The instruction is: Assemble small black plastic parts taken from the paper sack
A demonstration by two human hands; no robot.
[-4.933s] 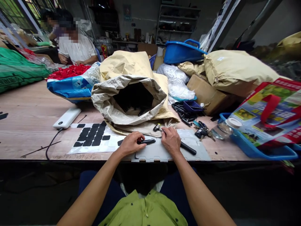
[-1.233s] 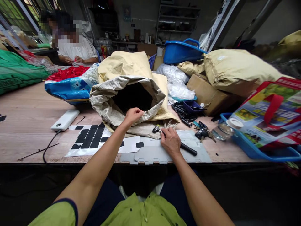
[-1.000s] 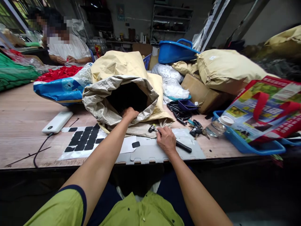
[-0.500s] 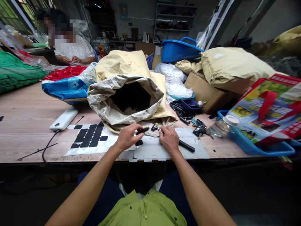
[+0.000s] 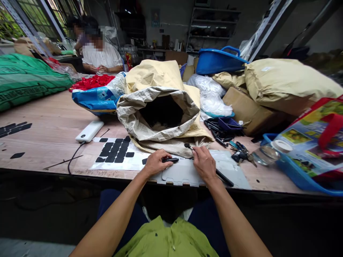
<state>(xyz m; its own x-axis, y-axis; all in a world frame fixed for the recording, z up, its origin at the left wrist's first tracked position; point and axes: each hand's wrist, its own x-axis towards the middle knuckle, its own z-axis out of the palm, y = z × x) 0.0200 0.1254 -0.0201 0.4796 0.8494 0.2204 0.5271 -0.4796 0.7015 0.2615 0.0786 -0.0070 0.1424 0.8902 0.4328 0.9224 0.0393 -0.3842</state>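
Note:
My left hand (image 5: 156,162) is closed on a slim black part (image 5: 170,160), holding it flat on a grey foam mat (image 5: 184,174) at the table's near edge. My right hand (image 5: 204,163) grips a small hammer (image 5: 211,167) with a black handle; its metal head (image 5: 187,145) points up toward the sack. An open paper sack (image 5: 160,114) with a dark inside lies just behind both hands. A white sheet of black adhesive pads (image 5: 115,153) lies left of my left hand.
A white power bank (image 5: 89,130) with a cable sits at left. Black parts and a blue tray (image 5: 223,126), keys (image 5: 239,153), a jar (image 5: 268,151) and a blue basin (image 5: 297,171) with a printed bag stand at right. A person works at red pieces (image 5: 91,81) far left.
My left hand reached into the sack, came back with a black part and laid it on the grey mat. My right hand kept hold of the hammer.

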